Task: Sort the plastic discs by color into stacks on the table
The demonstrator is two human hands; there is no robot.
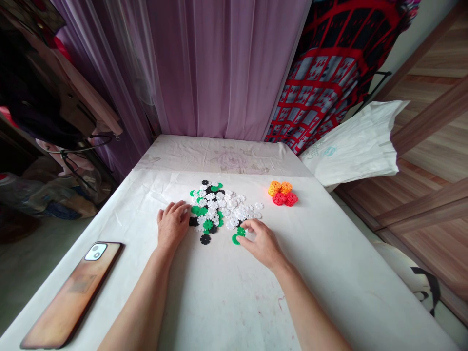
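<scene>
Two green discs (237, 236) lie at the 5 o'clock edge of a pile of discs (223, 208), white, green and black, in the middle of a white-covered surface (226, 302). The right hand (263, 244) touches them with its fingers curled close together, though a firm pinch cannot be told. The left hand (172, 225) rests flat at the pile's 9 o'clock with its fingers loosely spread, orange and red discs (282, 194) sit at 2 o'clock, and a phone (73, 292) lies at 8 o'clock.
</scene>
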